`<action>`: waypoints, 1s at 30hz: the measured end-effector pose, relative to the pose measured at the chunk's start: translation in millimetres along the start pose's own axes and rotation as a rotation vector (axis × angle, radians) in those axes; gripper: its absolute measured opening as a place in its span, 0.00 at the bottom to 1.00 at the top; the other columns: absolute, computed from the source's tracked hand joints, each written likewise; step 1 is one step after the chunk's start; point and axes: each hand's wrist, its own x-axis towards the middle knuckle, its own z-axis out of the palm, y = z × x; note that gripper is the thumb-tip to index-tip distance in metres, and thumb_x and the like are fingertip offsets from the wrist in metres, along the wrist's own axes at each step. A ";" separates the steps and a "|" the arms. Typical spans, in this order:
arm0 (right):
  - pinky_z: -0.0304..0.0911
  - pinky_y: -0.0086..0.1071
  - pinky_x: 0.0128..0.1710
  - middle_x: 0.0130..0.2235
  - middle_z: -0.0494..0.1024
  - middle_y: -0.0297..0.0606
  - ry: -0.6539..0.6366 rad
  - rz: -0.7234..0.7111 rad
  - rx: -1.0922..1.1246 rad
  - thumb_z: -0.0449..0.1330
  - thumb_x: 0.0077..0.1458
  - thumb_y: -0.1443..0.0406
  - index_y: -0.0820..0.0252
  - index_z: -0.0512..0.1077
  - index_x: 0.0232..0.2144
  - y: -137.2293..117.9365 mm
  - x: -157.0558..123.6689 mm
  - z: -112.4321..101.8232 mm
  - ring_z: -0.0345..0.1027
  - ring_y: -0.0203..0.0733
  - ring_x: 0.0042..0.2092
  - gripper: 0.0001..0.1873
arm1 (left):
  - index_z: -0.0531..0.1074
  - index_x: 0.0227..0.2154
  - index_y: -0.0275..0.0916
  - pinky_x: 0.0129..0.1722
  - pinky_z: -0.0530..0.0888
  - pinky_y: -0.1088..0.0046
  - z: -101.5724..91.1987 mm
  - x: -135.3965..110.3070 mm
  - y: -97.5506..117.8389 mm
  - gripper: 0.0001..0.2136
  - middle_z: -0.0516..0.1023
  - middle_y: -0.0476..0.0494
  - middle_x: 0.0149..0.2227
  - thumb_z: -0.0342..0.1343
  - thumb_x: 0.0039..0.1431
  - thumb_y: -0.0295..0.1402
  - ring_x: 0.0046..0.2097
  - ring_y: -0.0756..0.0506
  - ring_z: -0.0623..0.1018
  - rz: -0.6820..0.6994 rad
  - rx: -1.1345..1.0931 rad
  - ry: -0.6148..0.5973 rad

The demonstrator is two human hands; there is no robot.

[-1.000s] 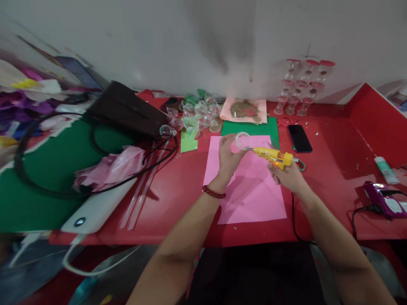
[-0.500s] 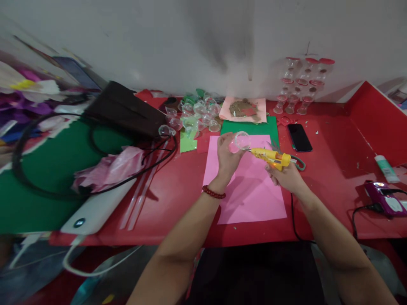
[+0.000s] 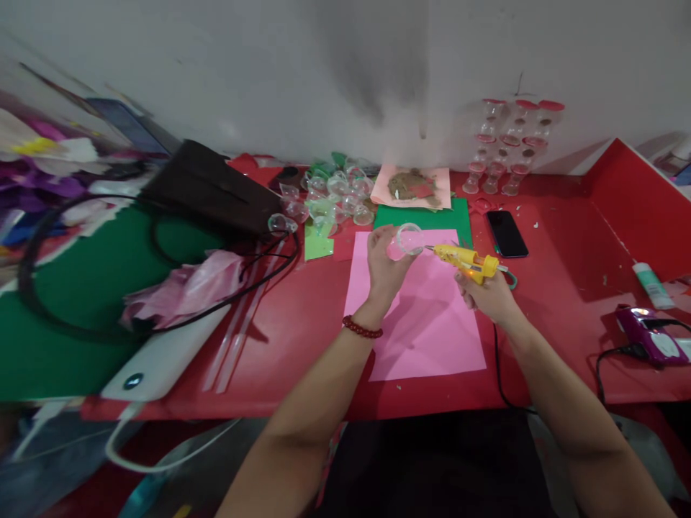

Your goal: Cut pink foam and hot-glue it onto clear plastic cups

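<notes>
My left hand (image 3: 384,262) is closed around a clear plastic cup (image 3: 406,243), its round rim turned up toward me. In my right hand (image 3: 489,291) is a yellow glue gun (image 3: 465,260), held by the handle with a small orange light showing. The gun's metal nozzle points left and sits just beside the cup's rim on the right. Both hands are above a pink paper sheet (image 3: 426,324) on the red table (image 3: 302,324). A glue stick end sticks out at the gun's rear.
Several clear plastic cups (image 3: 340,188) are heaped at the back. Brown sand-like material (image 3: 413,185) lies on pale paper. Stacked hourglass shapes (image 3: 494,147) stand against the wall. A phone (image 3: 507,234), a glue bottle (image 3: 653,285) and a purple power strip (image 3: 654,334) lie to the right; a black bag (image 3: 213,191) is left.
My right hand has drawn the glue gun slightly right, so its nozzle is a little away from the cup's rim. My left hand still holds the cup in nearly the same place.
</notes>
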 end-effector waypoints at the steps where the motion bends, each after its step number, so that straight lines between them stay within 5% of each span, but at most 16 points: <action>1: 0.55 0.25 0.13 0.15 0.66 0.26 0.005 0.003 0.008 0.66 0.47 0.44 0.57 0.66 0.24 -0.7 -0.5 0.4 0.57 0.30 0.14 0.24 | 0.75 0.47 0.42 0.61 0.68 0.54 0.0 0.1 -0.4 0.21 0.72 0.40 0.52 0.70 0.50 0.39 0.57 0.38 0.71 -0.003 0.000 0.004; 30: 0.54 0.25 0.12 0.13 0.65 0.27 0.060 0.039 0.026 0.67 0.44 0.42 0.57 0.66 0.21 -5.4 0.2 -2.4 0.57 0.30 0.13 0.27 | 0.75 0.49 0.44 0.61 0.69 0.51 1.8 -0.7 -2.5 0.23 0.72 0.41 0.53 0.70 0.49 0.39 0.57 0.38 0.72 0.030 -0.054 -0.077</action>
